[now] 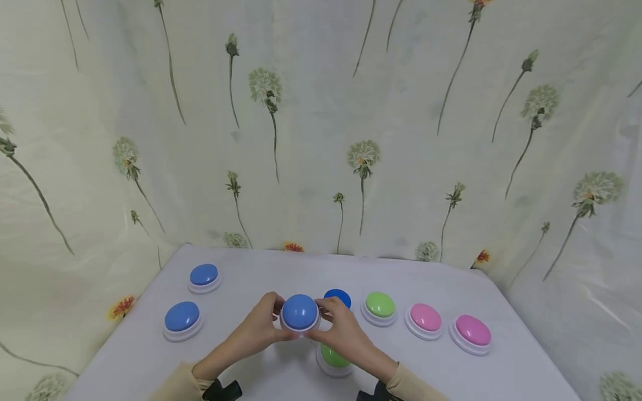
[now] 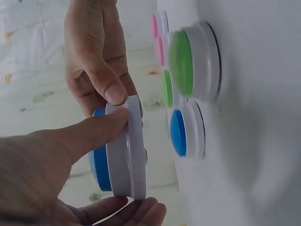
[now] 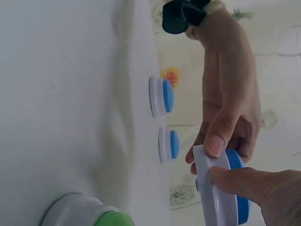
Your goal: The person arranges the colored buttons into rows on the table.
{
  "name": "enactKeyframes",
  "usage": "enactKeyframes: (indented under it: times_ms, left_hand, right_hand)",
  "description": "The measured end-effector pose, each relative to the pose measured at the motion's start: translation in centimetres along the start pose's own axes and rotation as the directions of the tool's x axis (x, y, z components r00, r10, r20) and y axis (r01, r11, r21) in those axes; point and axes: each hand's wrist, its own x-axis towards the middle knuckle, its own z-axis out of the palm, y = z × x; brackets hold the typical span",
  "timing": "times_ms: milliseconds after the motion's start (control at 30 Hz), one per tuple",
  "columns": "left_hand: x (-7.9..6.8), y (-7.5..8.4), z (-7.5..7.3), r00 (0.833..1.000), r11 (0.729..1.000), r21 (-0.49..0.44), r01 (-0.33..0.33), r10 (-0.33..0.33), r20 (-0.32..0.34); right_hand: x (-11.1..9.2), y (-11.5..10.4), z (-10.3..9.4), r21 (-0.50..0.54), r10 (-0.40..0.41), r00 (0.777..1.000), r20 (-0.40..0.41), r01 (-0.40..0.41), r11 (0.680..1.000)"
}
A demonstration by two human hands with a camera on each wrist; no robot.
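Both hands grip a round push button (image 1: 300,312) with a blue dome and a white base, lifted above the white table (image 1: 271,379). The left hand (image 1: 258,326) pinches its left side, thumb along the white base and fingers at the far edge. From the other side, the right hand (image 1: 346,331) holds it the same way; the two thumbs nearly meet on the base in the left wrist view. Beneath the right hand sits a green button (image 1: 333,357), partly covered by it. Another blue button (image 1: 337,297) shows just behind the right fingers.
On the left of the table stand two blue buttons (image 1: 181,316). A green button (image 1: 380,304), a light pink one (image 1: 425,317) and a deeper pink one (image 1: 473,329) form a row at the right. Behind hangs a flower-printed curtain (image 1: 311,111).
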Motion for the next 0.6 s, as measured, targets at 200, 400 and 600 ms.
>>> enactKeyframes:
  times_ms: [200, 400, 600]
  left_hand:
    - [-0.2, 2.4, 2.1, 0.997, 0.998, 0.058, -0.012, 0.008, 0.073]
    - [-0.9, 4.4, 4.2, 0.995, 0.991, 0.12, -0.06, 0.049, 0.088]
    - [-1.4, 6.4, 7.0, 0.99, 0.991, 0.128, -0.046, 0.027, 0.14]
  right_hand:
    - [-3.4, 0.4, -1.6, 0.005, 0.063, 0.997, -0.048, -0.063, 0.998]
    - [-6.4, 0.6, -3.0, 0.015, 0.128, 0.989, -0.075, -0.127, 0.992]
    - [-9.6, 1.2, -4.8, 0.024, 0.212, 0.977, -0.037, -0.211, 0.977]
